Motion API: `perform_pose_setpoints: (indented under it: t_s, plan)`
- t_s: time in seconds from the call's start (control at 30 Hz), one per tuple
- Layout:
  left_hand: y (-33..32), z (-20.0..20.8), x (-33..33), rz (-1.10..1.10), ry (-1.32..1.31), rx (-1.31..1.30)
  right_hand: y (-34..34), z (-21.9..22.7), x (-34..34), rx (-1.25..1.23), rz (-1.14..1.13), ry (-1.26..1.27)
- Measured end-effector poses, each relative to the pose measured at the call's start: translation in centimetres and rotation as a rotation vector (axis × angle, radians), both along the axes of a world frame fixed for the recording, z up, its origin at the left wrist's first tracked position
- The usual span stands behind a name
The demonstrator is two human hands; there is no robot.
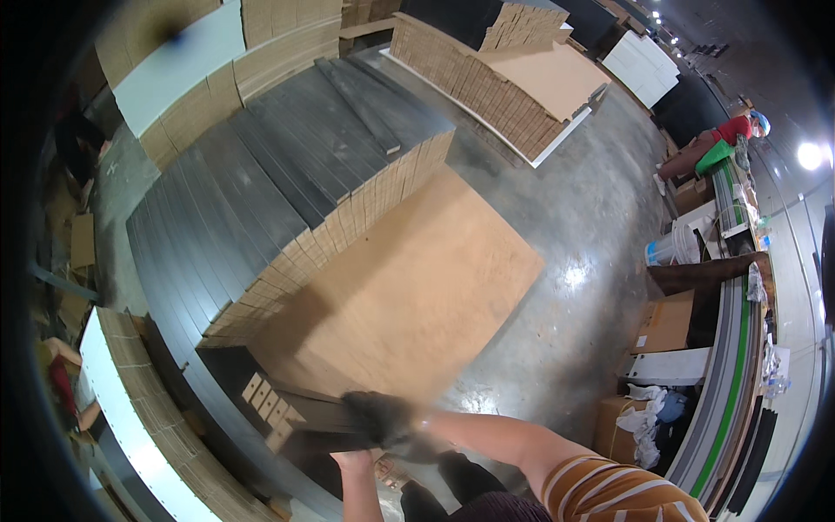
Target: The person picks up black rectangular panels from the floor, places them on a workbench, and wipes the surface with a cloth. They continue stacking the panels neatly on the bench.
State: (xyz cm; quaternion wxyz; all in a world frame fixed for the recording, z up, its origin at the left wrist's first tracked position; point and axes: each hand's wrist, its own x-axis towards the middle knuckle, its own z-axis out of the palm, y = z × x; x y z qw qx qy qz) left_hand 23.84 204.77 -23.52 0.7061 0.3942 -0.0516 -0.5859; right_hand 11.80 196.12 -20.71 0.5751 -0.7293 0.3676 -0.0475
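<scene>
Two hands clamp one dark plank (pixel 300 416) at its near end: the gloved right hand (pixel 383 419) on top, the left hand (pixel 355 461) beneath; its long axis runs leftward over the brown board (pixel 409 296).

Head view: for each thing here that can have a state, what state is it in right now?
Right hand: gloved, gripping the end of the dark panels, motion-blurred.
Left hand: under the same panels, mostly hidden; grip not clear.
Dark panels: held, ends lifted near the stack edge.
Stack of dark panels: piled in flat rows.
Brown sheet: lying flat.
Conveyor: motion cannot be told.
</scene>
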Motion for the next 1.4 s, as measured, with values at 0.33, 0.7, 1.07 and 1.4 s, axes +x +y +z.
perform_pose_setpoints:
  t_s: [0.33, 0.7, 1.07, 1.4]
  plan:
    - [6.8, 20.4, -10.5, -0.209, -0.051, 0.269, 6.0, 18.6, -12.8, 0.469, -0.008, 0.136]
    - [12.5, 33.0, -21.1, -0.869, 0.081, 0.413, 25.5, 35.0, -27.7, 0.603, -0.698, -0.133]
    - [14.2, 46.5, -37.9, -1.458, -0.664, -0.351, 37.0, 49.8, -43.0, 0.092, -1.246, -0.413]
    - [12.7, 39.3, -46.3, -1.696, -0.726, 0.129, 51.1, 55.1, -68.4, -0.14, -1.787, 0.374]
